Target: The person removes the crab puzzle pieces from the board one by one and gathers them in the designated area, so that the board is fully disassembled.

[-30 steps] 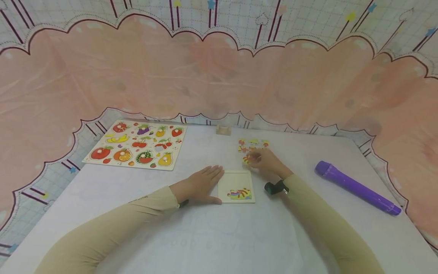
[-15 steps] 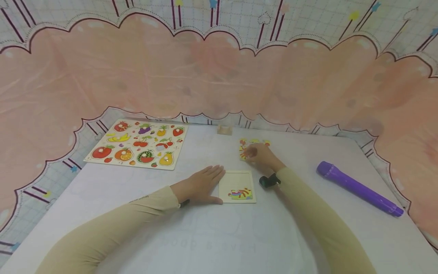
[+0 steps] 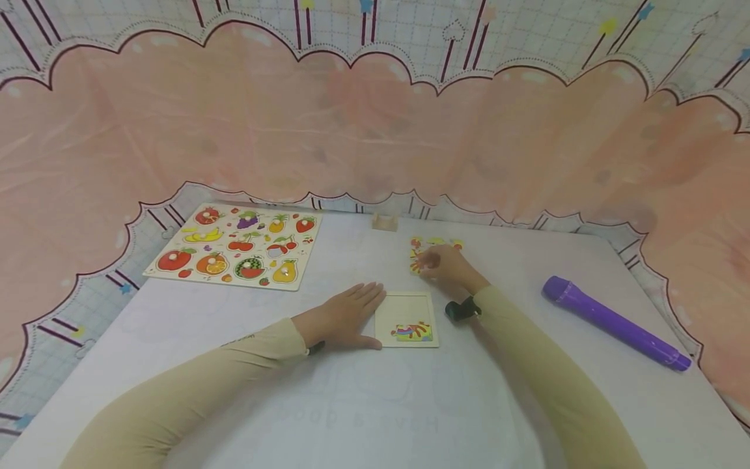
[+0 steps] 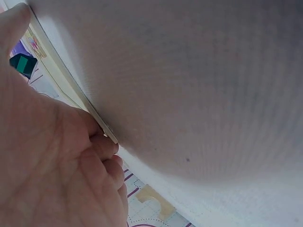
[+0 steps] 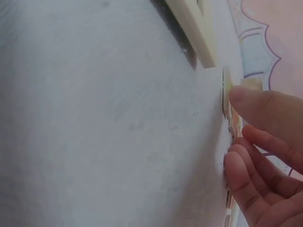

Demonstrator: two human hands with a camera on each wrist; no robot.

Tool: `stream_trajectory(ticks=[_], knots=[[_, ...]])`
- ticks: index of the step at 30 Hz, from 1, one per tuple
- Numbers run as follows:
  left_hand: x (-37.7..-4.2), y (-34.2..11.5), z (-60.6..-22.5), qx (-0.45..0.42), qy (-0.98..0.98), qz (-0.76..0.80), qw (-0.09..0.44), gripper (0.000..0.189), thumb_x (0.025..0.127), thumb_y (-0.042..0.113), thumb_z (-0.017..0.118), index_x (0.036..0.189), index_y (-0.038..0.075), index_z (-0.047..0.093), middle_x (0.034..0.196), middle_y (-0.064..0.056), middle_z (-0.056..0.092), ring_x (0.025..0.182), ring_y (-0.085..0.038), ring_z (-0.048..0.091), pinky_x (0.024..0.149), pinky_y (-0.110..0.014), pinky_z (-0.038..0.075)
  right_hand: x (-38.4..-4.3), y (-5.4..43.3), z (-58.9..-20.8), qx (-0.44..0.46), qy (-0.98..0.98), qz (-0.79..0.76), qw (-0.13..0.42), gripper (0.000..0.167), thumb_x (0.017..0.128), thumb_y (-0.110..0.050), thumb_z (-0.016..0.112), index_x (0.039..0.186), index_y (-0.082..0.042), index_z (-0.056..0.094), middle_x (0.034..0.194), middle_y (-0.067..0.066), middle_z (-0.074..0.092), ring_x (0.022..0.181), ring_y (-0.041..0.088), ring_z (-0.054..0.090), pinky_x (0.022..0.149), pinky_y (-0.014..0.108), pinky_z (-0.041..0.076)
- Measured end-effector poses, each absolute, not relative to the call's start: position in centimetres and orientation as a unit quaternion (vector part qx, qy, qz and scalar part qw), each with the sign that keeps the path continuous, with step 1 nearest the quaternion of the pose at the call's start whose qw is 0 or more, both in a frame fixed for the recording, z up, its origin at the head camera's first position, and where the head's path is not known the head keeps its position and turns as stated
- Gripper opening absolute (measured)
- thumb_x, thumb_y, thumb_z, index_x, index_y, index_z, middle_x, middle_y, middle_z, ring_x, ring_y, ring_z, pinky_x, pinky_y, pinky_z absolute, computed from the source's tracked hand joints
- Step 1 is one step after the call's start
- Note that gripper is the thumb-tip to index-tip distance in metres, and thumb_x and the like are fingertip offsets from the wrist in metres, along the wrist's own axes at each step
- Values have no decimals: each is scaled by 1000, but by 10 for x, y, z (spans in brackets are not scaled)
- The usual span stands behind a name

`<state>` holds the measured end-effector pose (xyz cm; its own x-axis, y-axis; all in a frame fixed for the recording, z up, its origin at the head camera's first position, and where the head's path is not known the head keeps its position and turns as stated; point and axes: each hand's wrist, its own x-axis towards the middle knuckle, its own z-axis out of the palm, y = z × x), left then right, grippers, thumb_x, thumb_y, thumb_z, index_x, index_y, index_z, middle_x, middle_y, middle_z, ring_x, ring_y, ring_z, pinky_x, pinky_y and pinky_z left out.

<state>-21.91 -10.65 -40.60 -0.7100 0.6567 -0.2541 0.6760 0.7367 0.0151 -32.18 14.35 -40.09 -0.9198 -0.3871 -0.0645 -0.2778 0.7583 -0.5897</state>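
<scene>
My left hand (image 3: 346, 318) lies with straight fingers along the left side of a small square wooden puzzle tray (image 3: 404, 307), its thumb at the near corner. The tray edge (image 4: 78, 90) runs beside this hand in the left wrist view. One colourful puzzle piece (image 3: 413, 332) lies in the tray's lower right. Beyond the tray, my right hand (image 3: 448, 267) has thumb and fingers curled at a yellow and red puzzle piece (image 3: 415, 262). In the right wrist view, the thumb is on that flat piece (image 5: 227, 97). The hand partly hides the other puzzle pieces (image 3: 435, 241) there.
A fruit peg puzzle board (image 3: 234, 251) lies at the back left. A small wooden block (image 3: 384, 223) stands at the far table edge. To the right lies a purple toy microphone (image 3: 615, 322). A patterned cloth (image 3: 375, 130) hangs behind the white table (image 3: 328, 404).
My right hand has moved slightly left and the piece at its fingertips is now closer to the other pieces. My left hand stays at the tray.
</scene>
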Motion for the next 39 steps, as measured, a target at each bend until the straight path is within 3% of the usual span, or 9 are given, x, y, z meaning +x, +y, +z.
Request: stream_trajectory(ticks=[15, 23, 32, 39], knots=[[-218, -106, -403, 359, 924, -38, 128, 99, 83, 71, 46, 151, 8, 12, 160, -7, 11, 148, -20, 9, 122, -34, 10, -322, 141, -400, -156, 941, -282, 100, 28, 85, -17, 67, 107, 0, 68, 115, 20, 65, 106, 33, 59, 96, 44, 47], [-218, -106, -403, 361, 923, -37, 126, 99, 83, 71, 46, 151, 7, 12, 159, -8, 11, 148, -20, 9, 122, -34, 10, -323, 143, -403, -172, 945, -266, 78, 28, 84, -19, 69, 105, -1, 69, 109, 18, 68, 99, 30, 59, 91, 42, 49], [-218, -105, -403, 361, 923, -35, 131, 99, 83, 71, 46, 151, 8, 12, 159, -7, 11, 148, -20, 9, 122, -34, 10, -289, 152, -394, -188, 931, -302, 79, 37, 83, -18, 70, 114, 1, 63, 111, 19, 65, 101, 31, 61, 89, 41, 53], [-219, -106, -403, 355, 924, -32, 136, 99, 83, 71, 47, 152, 9, 12, 160, -7, 10, 148, -19, 9, 122, -34, 10, -258, 152, -392, -264, 907, -324, 52, 30, 78, -10, 75, 103, 4, 66, 99, 16, 67, 90, 26, 63, 81, 35, 57]])
